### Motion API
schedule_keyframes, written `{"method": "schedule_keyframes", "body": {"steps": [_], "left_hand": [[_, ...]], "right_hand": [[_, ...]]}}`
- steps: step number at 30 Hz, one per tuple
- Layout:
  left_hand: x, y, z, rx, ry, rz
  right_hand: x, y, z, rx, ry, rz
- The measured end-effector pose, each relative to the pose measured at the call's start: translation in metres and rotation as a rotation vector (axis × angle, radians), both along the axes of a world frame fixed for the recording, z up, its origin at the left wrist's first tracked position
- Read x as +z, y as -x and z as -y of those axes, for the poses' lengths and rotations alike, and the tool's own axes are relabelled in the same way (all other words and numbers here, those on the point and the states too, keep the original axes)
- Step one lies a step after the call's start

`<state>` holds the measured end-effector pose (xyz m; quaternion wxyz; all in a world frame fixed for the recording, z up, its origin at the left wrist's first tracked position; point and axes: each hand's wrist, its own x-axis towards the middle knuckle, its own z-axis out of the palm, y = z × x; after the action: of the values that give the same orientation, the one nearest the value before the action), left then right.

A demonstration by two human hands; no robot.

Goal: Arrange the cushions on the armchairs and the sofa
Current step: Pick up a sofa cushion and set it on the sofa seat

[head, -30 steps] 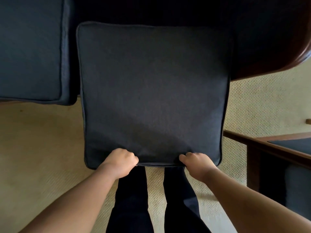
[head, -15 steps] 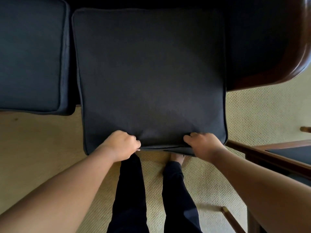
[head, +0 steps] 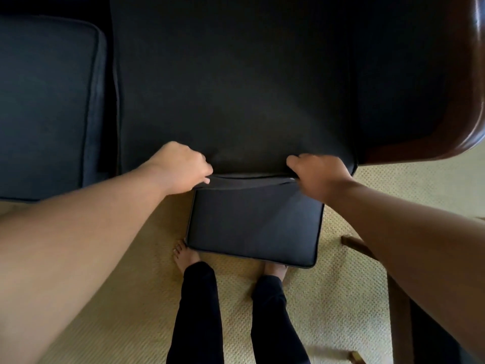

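A large dark cushion (head: 236,95) lies flat on the sofa seat between the left seat cushion (head: 47,101) and the brown wooden armrest (head: 467,122). My left hand (head: 181,166) and my right hand (head: 317,174) each grip its front edge with curled fingers, about a hand's span apart. Below that edge a second, smaller dark cushion (head: 252,227) sits against the sofa front on the carpet, its lower edge touching my bare feet.
Beige textured carpet (head: 126,298) covers the floor in front of the sofa. A dark wooden furniture frame (head: 399,298) stands close on the right beside my right leg. My legs in black trousers stand right at the sofa front.
The large cushion has moved away from me, back onto the sofa seat, with both hands still gripping its front edge. The smaller cushion at my feet has come into view.
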<state>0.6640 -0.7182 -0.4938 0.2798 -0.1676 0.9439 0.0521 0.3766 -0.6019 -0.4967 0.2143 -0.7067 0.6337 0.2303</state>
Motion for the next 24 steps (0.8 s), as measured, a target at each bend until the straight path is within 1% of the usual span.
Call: {"method": "schedule_keyframes", "body": {"steps": [3,5,7,11,15,19,24], "left_hand": [[-0.003,0.008,0.028,0.091,0.064,0.024],[-0.008,0.017,0.038,0.137,0.112,0.063],[-0.013,0.023,0.035,0.185,0.119,0.112],[-0.018,0.024,0.018,0.394,0.115,0.056],[-0.015,0.027,0.001,0.577,0.081,0.057],[-0.016,0.022,-0.017,0.604,0.170,0.004],[-0.021,0.009,-0.030,0.593,0.181,-0.073]], "right_hand": [[-0.003,0.001,0.031,-0.068,0.080,0.011],[-0.006,0.005,0.047,-0.118,0.077,-0.006],[-0.009,0.006,0.053,-0.146,0.058,-0.035],[-0.017,0.000,0.041,-0.194,0.113,-0.066],[-0.019,-0.006,0.036,-0.276,0.133,-0.075],[-0.016,-0.013,0.031,-0.394,0.117,-0.050],[-0.012,-0.023,0.006,-0.499,0.166,0.009]]}}
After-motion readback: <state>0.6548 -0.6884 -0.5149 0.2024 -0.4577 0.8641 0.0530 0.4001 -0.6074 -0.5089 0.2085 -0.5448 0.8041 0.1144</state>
